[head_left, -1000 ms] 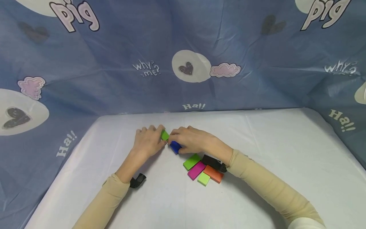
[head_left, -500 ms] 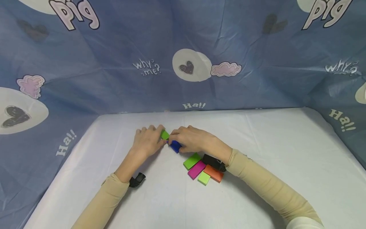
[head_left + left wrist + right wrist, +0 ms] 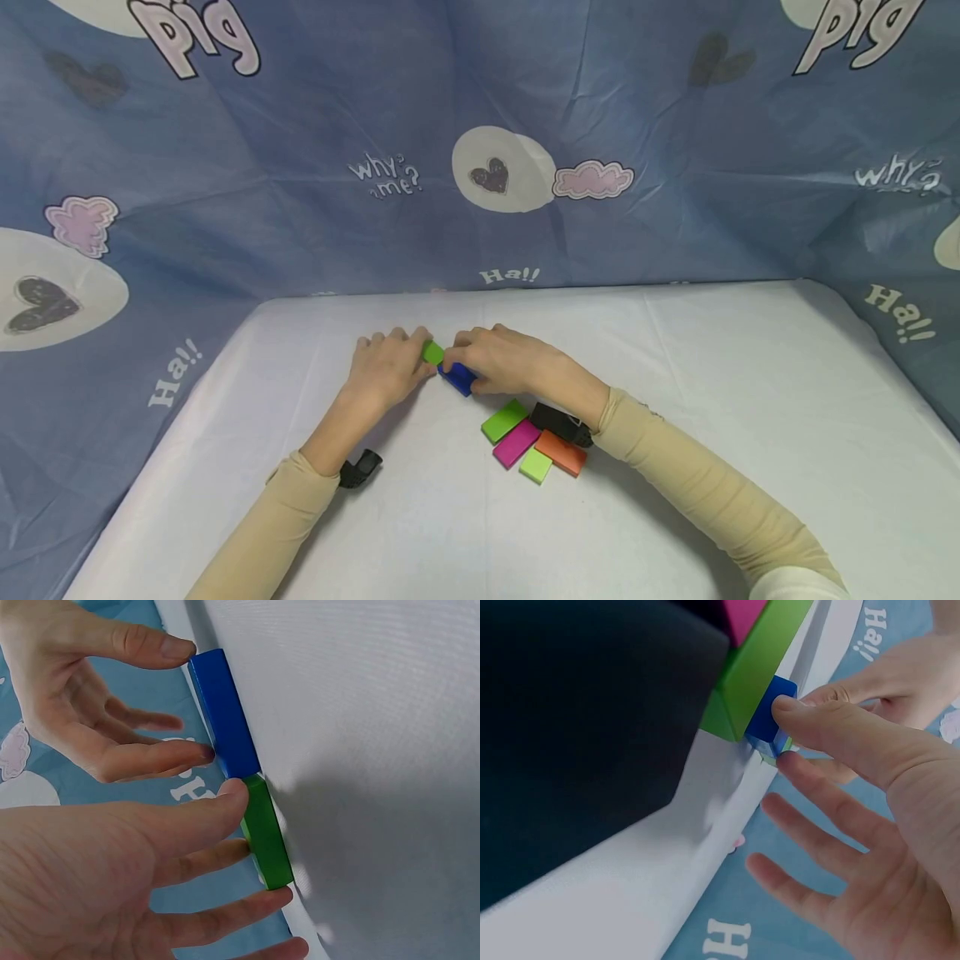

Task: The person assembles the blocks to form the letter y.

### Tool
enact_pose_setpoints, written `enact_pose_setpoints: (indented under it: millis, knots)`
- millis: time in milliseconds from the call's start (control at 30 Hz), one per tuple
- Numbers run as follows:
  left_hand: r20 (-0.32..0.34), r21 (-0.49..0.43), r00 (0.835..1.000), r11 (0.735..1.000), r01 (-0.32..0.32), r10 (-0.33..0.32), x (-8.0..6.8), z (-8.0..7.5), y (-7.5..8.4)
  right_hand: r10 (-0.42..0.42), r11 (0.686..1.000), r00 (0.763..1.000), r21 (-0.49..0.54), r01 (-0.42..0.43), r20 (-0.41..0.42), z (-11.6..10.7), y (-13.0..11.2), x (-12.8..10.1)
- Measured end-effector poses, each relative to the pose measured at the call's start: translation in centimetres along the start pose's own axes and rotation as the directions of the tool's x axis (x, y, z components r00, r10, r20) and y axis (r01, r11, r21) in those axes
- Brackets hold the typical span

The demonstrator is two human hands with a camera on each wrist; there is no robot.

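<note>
My left hand (image 3: 386, 367) pinches a green block (image 3: 268, 836) between thumb and fingers over the white table. A blue block (image 3: 457, 379) of similar long shape is in my right hand (image 3: 498, 358), thumb at one end and index finger at the other. In the left wrist view the two blocks stand end to end in a line, the blue one's near end right at the green one's end. The right wrist view shows the thumb on the blue block (image 3: 766, 724), with the other fingers spread loosely beyond it.
Several flat blocks lie grouped near my right forearm: a green block (image 3: 504, 421), a magenta block (image 3: 516, 443), an orange block (image 3: 561, 452) and a short lime block (image 3: 536, 466). Black wrist devices sit under both wrists. A blue printed cloth (image 3: 480, 242) rises behind the table.
My right hand has shifted slightly away with the blue block, which has turned a little beside the green one. My left hand has stayed nearly still.
</note>
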State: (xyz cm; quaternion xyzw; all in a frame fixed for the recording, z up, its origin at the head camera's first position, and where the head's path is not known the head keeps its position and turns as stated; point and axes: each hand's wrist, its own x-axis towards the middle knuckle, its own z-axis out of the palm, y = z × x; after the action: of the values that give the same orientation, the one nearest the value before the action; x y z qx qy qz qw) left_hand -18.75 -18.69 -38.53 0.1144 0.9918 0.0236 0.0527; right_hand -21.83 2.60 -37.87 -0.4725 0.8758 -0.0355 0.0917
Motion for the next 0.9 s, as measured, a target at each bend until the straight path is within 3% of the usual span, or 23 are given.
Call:
enact_pose_setpoints:
  millis: [467,900]
  knots:
    - [-0.01,0.008,1.0,1.0,0.004,-0.004,-0.06,-0.28,-0.01,-0.007,1.0,1.0,-0.023,0.006,-0.014,0.07,0.26,0.2]
    - [-0.009,-0.013,1.0,1.0,0.006,-0.006,-0.02,-0.17,0.2,0.012,1.0,1.0,0.019,-0.012,-0.01,0.18,0.43,0.27]
